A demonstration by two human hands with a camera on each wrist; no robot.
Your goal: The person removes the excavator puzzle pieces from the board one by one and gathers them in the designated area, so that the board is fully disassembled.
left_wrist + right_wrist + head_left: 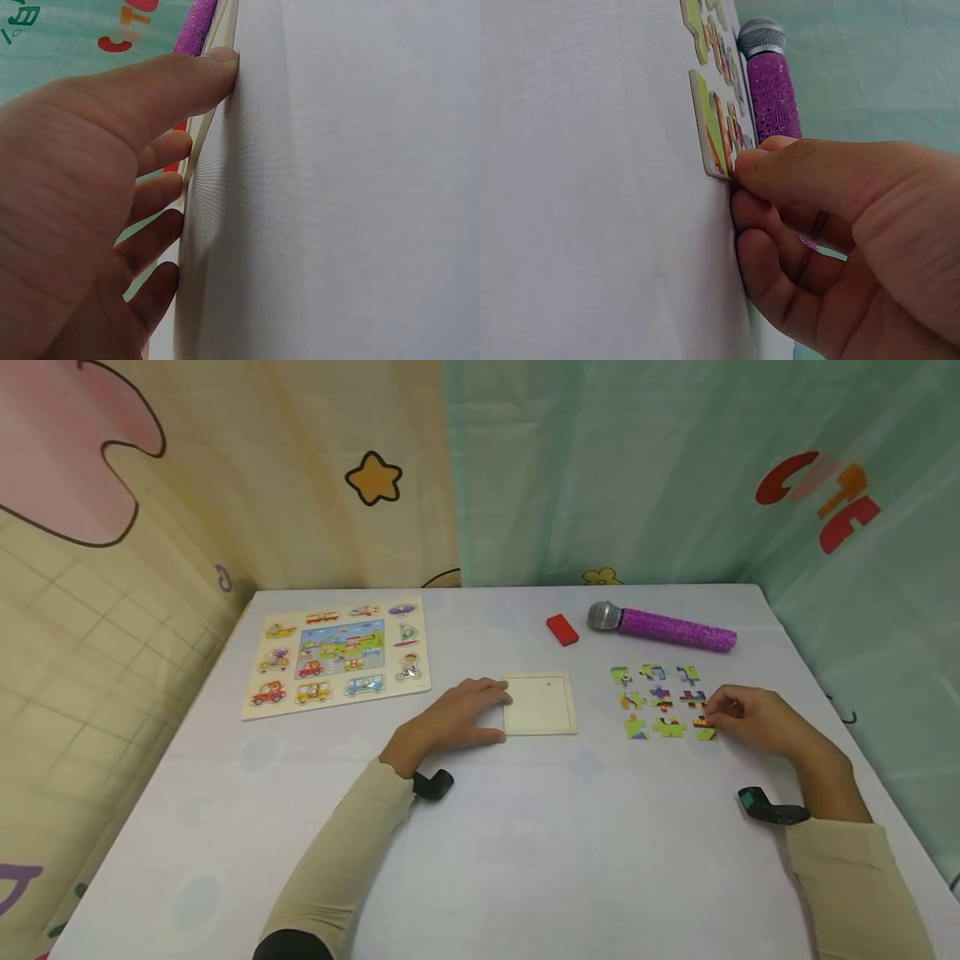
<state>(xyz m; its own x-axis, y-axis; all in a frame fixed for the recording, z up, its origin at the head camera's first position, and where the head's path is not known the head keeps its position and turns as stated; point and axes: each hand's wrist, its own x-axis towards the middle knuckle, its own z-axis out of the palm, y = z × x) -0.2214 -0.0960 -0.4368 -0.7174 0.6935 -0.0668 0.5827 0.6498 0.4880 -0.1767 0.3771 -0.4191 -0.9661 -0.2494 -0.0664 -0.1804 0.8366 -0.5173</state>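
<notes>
A shallow wooden puzzle tray (pixel 538 704) lies in the middle of the table. My left hand (pixel 459 718) rests at its left edge, thumb and fingers apart and touching the rim; in the left wrist view the thumb (pixel 184 82) lies along that rim. To the right, several jigsaw pieces (pixel 662 702) with green and colourful prints are set out in rows, apart from each other. My right hand (pixel 757 720), fingers curled, pinches the lower-right puzzle piece (pixel 714 131) at its corner. That piece lies on the table, and the fingertips partly hide it.
A purple glittery microphone (pixel 667 627) lies behind the pieces, with a red block (pixel 562 630) to its left. A wooden picture board (pixel 341 652) with vehicle shapes lies at the back left. Patterned curtains (pixel 525 485) hang behind the white table (pixel 540 860).
</notes>
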